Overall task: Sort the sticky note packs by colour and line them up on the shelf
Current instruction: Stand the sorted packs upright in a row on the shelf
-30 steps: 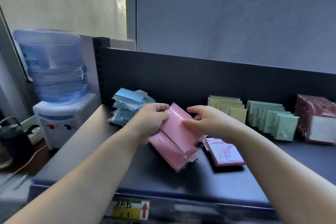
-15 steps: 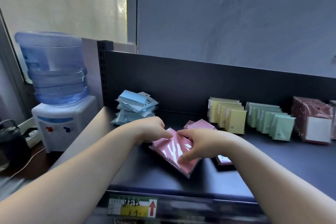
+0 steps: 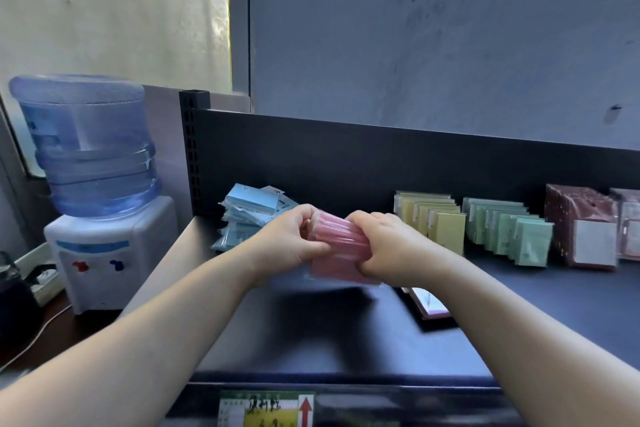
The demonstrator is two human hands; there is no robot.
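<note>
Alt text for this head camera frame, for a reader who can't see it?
Left hand and right hand grip a bunch of pink sticky note packs above a dark shelf. Behind: loose blue packs left, upright yellow packs and green packs right.

A single head-worn wide-angle view looks forward and down from the person's own standpoint, close in front of a dark shelf (image 3: 346, 340). Both forearms enter from the bottom corners and meet near the centre of the frame, so the left hand (image 3: 291, 243) and right hand (image 3: 391, 246) sit just below mid-height. The shelf's front edge with its price label (image 3: 266, 409) runs along the bottom, its back panel (image 3: 381, 156) crosses the middle, and the wall fills the upper half. A water dispenser (image 3: 93, 191) stands at the left margin. Lines bow toward the edges. No second view shares the scene.
</note>
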